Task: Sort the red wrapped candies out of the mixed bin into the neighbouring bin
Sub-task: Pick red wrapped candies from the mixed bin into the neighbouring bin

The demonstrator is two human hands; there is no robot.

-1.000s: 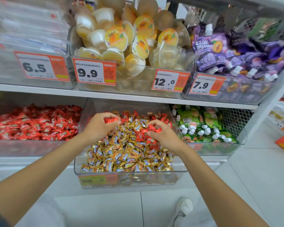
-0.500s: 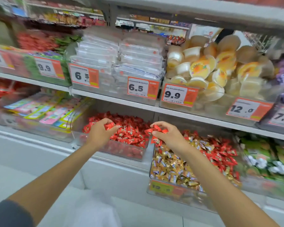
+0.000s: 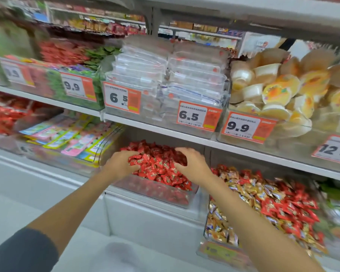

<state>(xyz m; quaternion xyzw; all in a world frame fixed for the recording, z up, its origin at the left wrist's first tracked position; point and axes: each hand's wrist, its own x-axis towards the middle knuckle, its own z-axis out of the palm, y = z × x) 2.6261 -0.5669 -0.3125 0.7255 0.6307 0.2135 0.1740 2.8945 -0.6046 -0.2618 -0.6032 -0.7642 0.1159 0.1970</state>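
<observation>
Head view: both hands over the red bin (image 3: 165, 195), lower shelf. Left hand (image 3: 119, 163) curled, fingers pressed into the red candies (image 3: 157, 163) at the pile's left side; can't tell if it grips any. Right hand (image 3: 192, 165) curled, fingers down on the pile's right side; grip likewise unclear. Mixed bin (image 3: 220, 250) sits just right of the red bin, gold and red wrappers together, reds mostly toward its right. Upper shelf: price tags (image 3: 196, 116), jelly cups (image 3: 273, 91). Edges blurred.
</observation>
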